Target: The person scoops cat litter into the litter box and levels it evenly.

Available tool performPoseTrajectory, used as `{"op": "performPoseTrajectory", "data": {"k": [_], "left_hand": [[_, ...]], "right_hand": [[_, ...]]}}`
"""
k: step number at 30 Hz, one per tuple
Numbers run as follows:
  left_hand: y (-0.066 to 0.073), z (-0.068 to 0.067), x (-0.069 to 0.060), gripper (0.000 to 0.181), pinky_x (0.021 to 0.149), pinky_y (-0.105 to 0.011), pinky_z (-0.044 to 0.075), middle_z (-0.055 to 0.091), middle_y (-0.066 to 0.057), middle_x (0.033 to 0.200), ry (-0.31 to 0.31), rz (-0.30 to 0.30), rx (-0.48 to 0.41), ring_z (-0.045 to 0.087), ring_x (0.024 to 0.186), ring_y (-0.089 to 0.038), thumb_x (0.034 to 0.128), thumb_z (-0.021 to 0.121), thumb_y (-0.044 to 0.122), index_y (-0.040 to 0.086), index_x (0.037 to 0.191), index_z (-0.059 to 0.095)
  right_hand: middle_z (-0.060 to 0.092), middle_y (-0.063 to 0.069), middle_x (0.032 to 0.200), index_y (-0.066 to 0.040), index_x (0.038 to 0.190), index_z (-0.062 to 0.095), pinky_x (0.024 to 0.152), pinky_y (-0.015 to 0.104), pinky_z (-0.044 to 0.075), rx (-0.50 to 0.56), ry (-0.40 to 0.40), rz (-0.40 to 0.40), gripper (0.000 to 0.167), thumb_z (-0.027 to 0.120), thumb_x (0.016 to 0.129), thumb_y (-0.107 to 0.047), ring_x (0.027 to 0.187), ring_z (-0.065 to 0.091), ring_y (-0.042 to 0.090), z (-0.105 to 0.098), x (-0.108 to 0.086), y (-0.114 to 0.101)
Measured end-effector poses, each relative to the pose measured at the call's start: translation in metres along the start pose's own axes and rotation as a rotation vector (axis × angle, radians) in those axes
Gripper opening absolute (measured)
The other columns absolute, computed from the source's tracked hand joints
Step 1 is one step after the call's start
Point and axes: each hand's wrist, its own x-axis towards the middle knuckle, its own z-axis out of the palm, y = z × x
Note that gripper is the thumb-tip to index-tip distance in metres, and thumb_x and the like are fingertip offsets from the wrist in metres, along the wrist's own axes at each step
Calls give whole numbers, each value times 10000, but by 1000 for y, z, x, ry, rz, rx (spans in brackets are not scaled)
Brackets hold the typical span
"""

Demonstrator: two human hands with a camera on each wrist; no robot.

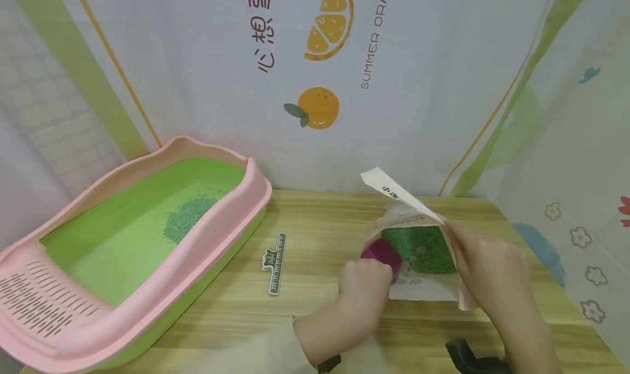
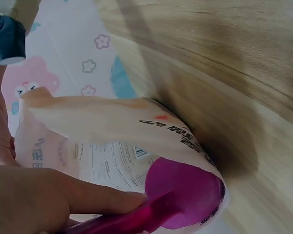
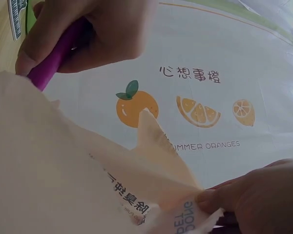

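Note:
My left hand (image 1: 364, 289) grips the handle of a purple scoop (image 1: 383, 256). In the left wrist view the thumb lies along the handle, and the scoop's rounded head (image 2: 183, 192) is inside the mouth of a paper-like bag (image 2: 112, 117). Green granules (image 1: 428, 251) show within the bag in the head view. At the bag's right side, my right hand (image 1: 484, 259) pinches its rim, with a flap of the bag standing up above. The right wrist view shows that thumb pressed on the bag's edge (image 3: 185, 200). What the scoop holds is hidden.
On the left stands a pink-rimmed green litter box (image 1: 256, 191) with a small pile of green granules (image 1: 189, 218) in it. A clip with a bear shape (image 1: 275, 264) lies on the wooden table (image 1: 315, 215). A printed curtain (image 1: 211, 89) hangs behind.

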Motion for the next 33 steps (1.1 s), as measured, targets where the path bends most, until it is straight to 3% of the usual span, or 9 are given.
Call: {"op": "performPoseTrajectory", "data": {"k": [5, 11, 17, 22, 29, 33], "left_hand": [[-1, -1, 6, 307, 404, -215, 308, 524, 113, 549, -60, -15, -83, 407, 495, -30, 919, 711, 271, 247, 619, 648], [0, -1, 12, 287, 408, -227, 291, 519, 115, 560, -83, -3, -89, 388, 511, -39, 921, 712, 268, 261, 639, 659], [0, 4, 20, 176, 447, -242, 359, 645, 122, 668, -94, 0, -118, 530, 572, -33, 910, 730, 288, 281, 734, 715], [3, 6, 27, 120, 468, -250, 399, 688, 126, 731, -129, 2, -115, 591, 612, -47, 911, 727, 310, 286, 793, 738], [7, 10, 35, 146, 449, -242, 426, 674, 136, 717, -100, -10, -112, 592, 608, -34, 909, 724, 299, 274, 765, 729], [8, 10, 41, 137, 457, -238, 437, 677, 145, 725, -107, 8, -113, 574, 606, -32, 907, 730, 299, 275, 772, 730]], "right_hand": [[565, 121, 487, -65, 1094, 753, 387, 320, 230, 0, -1, 1, 243, 756, 852, -84, 370, 369, 176, 0, 0, -2], [556, 117, 477, -61, 1084, 751, 385, 311, 222, -3, 5, -9, 243, 763, 841, -71, 368, 354, 160, 1, 0, -2], [483, 72, 434, -58, 1071, 749, 392, 305, 203, -5, 20, -25, 236, 761, 835, -63, 383, 299, 137, 3, 0, -2], [518, 88, 455, -60, 1070, 750, 386, 314, 220, -3, 16, -19, 235, 760, 835, -62, 378, 332, 154, 3, -1, -1], [447, 40, 430, -54, 1077, 744, 394, 293, 206, -12, 19, -36, 224, 739, 853, -69, 396, 269, 128, 3, -1, -1], [496, 78, 447, -56, 1064, 745, 382, 313, 217, -6, 44, -49, 229, 745, 836, -68, 381, 304, 143, 3, -1, 1]]}}
